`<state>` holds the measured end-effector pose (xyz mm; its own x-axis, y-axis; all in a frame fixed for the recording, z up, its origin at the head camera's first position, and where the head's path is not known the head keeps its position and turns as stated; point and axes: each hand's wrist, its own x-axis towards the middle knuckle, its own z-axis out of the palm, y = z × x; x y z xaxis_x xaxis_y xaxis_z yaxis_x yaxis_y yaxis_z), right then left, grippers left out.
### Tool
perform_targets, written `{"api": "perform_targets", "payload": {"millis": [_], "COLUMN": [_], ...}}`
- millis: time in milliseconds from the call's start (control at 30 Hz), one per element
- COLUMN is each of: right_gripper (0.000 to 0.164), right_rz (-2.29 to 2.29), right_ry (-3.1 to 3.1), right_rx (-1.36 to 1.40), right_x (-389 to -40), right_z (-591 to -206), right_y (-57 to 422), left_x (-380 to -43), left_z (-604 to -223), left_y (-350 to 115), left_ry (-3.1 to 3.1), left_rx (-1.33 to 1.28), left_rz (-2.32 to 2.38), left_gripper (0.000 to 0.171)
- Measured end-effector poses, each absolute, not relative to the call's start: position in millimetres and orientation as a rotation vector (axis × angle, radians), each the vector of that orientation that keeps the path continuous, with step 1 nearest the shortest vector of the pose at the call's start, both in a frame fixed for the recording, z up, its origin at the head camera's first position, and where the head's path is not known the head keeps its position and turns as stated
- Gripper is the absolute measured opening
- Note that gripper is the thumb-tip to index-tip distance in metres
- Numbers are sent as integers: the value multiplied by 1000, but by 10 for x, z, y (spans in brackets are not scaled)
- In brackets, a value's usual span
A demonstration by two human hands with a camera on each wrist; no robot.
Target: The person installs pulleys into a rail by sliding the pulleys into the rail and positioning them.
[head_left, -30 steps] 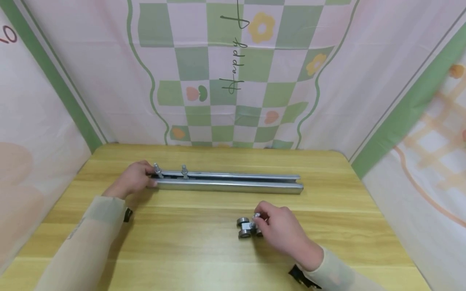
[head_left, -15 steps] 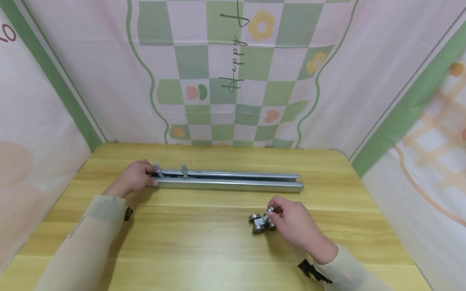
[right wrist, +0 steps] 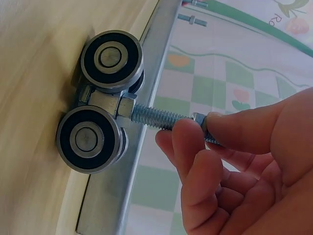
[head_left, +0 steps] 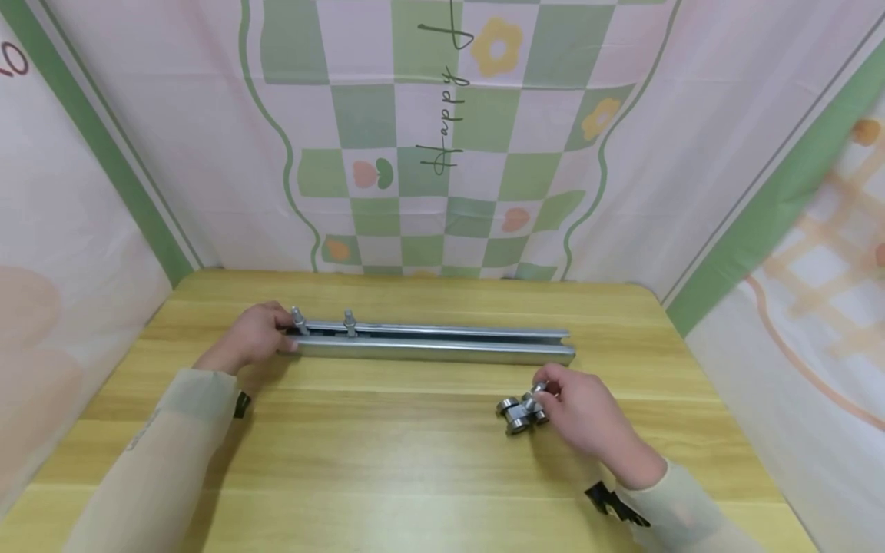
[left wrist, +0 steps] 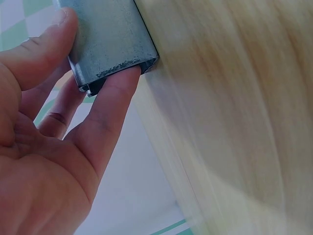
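Note:
My left hand point(head_left: 252, 334) grips the left end of a long metal rail point(head_left: 435, 352), which lies across the table with its slot up. In the left wrist view the thumb lies along the rail's wall point(left wrist: 110, 39) and one finger reaches into its end opening. Two bolts point(head_left: 349, 322) stand up out of the slot near that end. My right hand point(head_left: 591, 411) pinches the nut and threaded bolt point(right wrist: 159, 117) of a roller trolley point(head_left: 518, 415). Its wheels point(right wrist: 88, 139) face the tabletop; whether they touch it I cannot tell. The trolley is in front of the rail's right end, apart from it.
The wooden table point(head_left: 387, 476) extends around the rail on all sides. Behind it hangs a patterned cloth point(head_left: 422, 115) with green checks. More printed cloth closes in the left side point(head_left: 76, 253) and the right side point(head_left: 795, 307).
My right hand has carried the roller trolley to the right and a little away from me, nearer the rail's right end. The left hand and the rail have stayed in place.

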<state>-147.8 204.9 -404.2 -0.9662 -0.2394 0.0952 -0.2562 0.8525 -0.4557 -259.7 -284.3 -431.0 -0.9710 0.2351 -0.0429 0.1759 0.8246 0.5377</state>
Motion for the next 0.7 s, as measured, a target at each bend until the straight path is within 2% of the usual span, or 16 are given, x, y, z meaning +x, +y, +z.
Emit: {"api": "perform_targets", "payload": {"millis": [700], "right_gripper": [14], "right_rz": [667], "right_ry": [-3019], "right_rx": [272], "right_x": [-1604], "right_z": [-3992], "right_y": [2438], "left_x": [-2624], "left_z": [-4337], "left_y": [-2875], "left_ry": [2911], "left_rx": [356], "left_rz": [829], "left_gripper": [37]}}
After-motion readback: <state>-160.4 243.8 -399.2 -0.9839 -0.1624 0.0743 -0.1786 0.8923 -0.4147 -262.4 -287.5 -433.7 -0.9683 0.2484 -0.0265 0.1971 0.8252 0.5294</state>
